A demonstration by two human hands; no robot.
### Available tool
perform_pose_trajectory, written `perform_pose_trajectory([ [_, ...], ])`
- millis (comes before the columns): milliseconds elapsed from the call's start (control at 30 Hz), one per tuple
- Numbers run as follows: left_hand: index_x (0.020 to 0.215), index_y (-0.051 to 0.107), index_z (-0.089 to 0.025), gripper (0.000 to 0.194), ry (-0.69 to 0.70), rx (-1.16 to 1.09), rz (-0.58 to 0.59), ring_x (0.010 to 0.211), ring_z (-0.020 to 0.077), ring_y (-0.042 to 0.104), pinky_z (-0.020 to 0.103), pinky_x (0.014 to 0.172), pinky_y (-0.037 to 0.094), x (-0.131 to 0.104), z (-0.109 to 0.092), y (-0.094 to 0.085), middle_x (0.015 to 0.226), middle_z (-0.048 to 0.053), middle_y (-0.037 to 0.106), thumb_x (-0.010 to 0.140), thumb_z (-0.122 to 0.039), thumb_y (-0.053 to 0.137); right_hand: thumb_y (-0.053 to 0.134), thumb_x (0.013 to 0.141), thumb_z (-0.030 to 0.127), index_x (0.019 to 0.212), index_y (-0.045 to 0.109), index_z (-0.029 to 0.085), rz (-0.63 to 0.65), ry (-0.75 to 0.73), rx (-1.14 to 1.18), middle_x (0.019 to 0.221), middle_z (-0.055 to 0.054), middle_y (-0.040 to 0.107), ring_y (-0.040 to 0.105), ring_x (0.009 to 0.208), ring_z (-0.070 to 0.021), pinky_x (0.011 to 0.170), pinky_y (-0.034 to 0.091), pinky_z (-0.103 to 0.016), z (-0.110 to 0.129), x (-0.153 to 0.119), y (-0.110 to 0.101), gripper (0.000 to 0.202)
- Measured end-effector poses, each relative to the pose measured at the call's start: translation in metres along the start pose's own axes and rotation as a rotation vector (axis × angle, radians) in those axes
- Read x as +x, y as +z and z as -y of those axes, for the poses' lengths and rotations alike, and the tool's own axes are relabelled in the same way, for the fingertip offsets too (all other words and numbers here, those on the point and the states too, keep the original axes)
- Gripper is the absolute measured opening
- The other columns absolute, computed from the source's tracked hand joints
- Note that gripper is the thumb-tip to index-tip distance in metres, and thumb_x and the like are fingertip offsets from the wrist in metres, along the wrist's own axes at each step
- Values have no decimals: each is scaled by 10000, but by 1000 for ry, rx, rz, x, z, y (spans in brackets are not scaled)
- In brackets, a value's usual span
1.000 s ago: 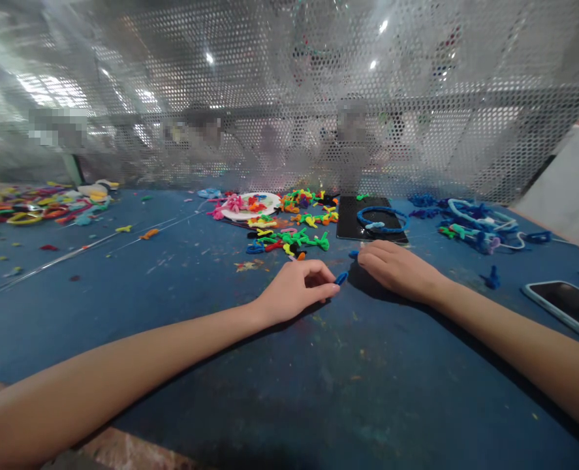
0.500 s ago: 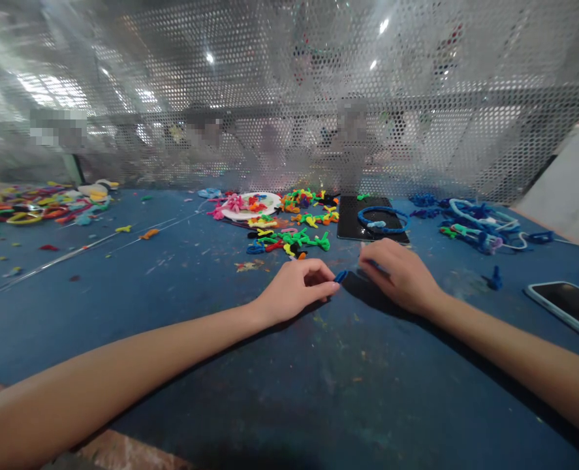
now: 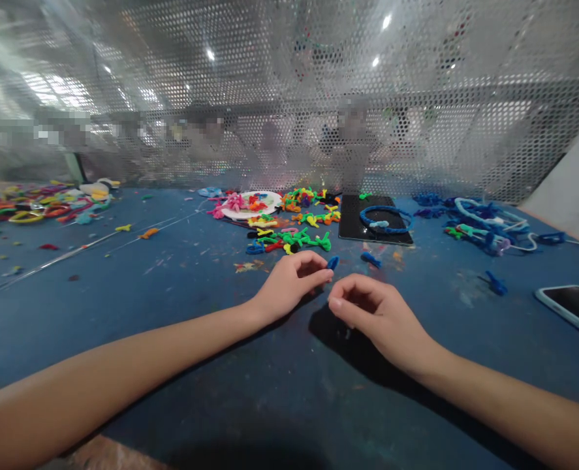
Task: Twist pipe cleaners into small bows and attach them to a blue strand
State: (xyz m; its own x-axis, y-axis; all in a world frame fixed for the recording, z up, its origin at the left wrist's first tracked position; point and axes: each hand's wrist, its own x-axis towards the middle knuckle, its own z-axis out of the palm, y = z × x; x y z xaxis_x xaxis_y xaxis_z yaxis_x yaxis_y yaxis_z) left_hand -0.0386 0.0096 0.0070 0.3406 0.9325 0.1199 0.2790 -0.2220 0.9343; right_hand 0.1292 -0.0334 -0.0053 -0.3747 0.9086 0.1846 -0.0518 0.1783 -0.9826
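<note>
My left hand [image 3: 289, 282] rests low over the table, thumb and fingers pinching a small blue folded pipe cleaner piece [image 3: 333, 262]. Close by on the right, my right hand [image 3: 384, 320] is curled with thumb and fingertips together; what it holds, if anything, I cannot make out. Beyond it lies another short blue piece [image 3: 370, 260]. A third blue twist [image 3: 495, 283] sits farther right. Behind the hands, a blue pipe cleaner ring [image 3: 391, 226] lies on a black tablet [image 3: 350, 228].
Colourful pipe cleaner bits [image 3: 313, 238] and a white plate [image 3: 275, 203] are ahead. Blue loops [image 3: 485, 215] lie back right, near a phone [image 3: 576, 310]. More coloured pieces [image 3: 39, 205] cover the far left. A perforated metal screen [image 3: 279, 85] stands behind the blue table [image 3: 250, 391].
My right hand has come nearer to me and to the left, with its fingertips closed. A blue piece now shows where that hand was. My left hand has barely shifted.
</note>
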Motion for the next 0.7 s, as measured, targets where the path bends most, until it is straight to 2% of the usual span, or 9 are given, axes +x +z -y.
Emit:
perform_pose_trajectory([
  [133, 758, 591, -140, 178, -19, -21, 2, 544, 79, 521, 205, 543, 415, -1, 0, 0, 635, -37, 586, 760, -304, 663, 661, 792, 352, 756, 600, 189, -211, 65, 115, 591, 56, 502, 431, 526, -79, 507, 345, -218, -12, 7, -5, 177],
  [267, 775, 614, -125, 173, -39, -44, 48, 565, 82, 547, 203, 558, 419, -1, 0, 1, 662, -8, 636, 800, -296, 628, 712, 750, 335, 780, 646, 185, -319, 60, 164, 634, 42, 561, 479, 550, -80, 528, 364, -221, -19, 10, -9, 166],
  [500, 800, 618, -123, 149, -51, -84, 61, 580, 80, 568, 196, 562, 427, -1, 0, 1, 686, -4, 656, 816, -271, 620, 734, 717, 323, 826, 628, 182, -338, 86, 253, 674, 26, 628, 551, 554, -90, 559, 426, -233, -16, 10, -9, 208],
  [700, 771, 624, -126, 113, 5, -50, 91, 573, 68, 557, 192, 586, 434, -1, 0, 2, 660, -25, 634, 817, -229, 619, 730, 705, 287, 831, 568, 192, -320, 97, 302, 643, 54, 607, 546, 535, -78, 533, 422, -213, -14, 11, -8, 227],
])
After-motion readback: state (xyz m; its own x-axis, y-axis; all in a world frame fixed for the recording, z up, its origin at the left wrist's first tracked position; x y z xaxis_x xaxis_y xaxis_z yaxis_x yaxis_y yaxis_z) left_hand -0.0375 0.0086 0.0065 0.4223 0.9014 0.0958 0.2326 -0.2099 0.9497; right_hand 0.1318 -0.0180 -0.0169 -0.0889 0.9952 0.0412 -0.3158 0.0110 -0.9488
